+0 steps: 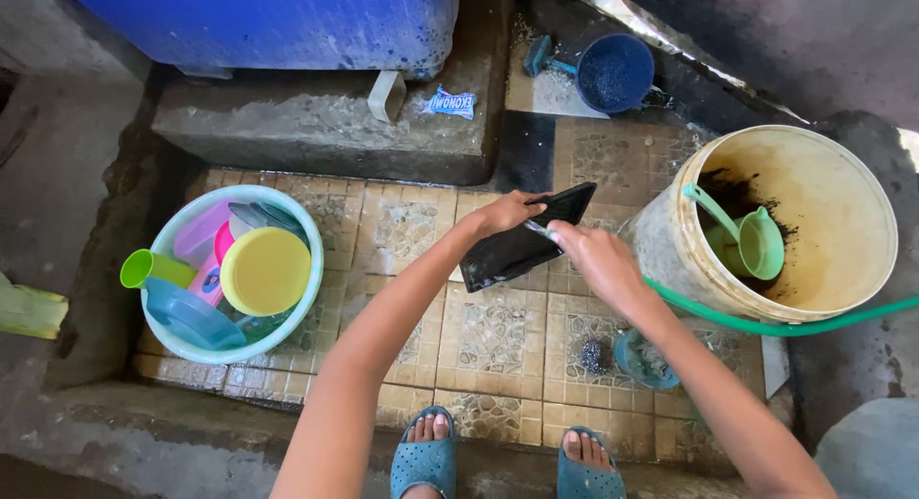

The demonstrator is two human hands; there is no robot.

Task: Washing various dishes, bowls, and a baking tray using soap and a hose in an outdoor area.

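Note:
My left hand (509, 212) grips the top edge of a black rectangular tray (517, 245), holding it tilted above the tiled floor. My right hand (586, 253) presses against the tray's right side with a small pale scrubber (539, 230) between its fingers. Both forearms reach out from the bottom of the view. My feet in blue slippers (426, 458) stand at the near edge of the tiles.
A light-blue basin (188, 345) with a yellow plate (265, 270), cups and bowls sits left. A large cream bucket (833, 212) with a green dipper (751, 239) stands right, a green hose (766, 324) beside it. A steel scourer (595, 354), small bowl (643, 358), blue dipper (613, 73) and blue barrel (268, 21) surround.

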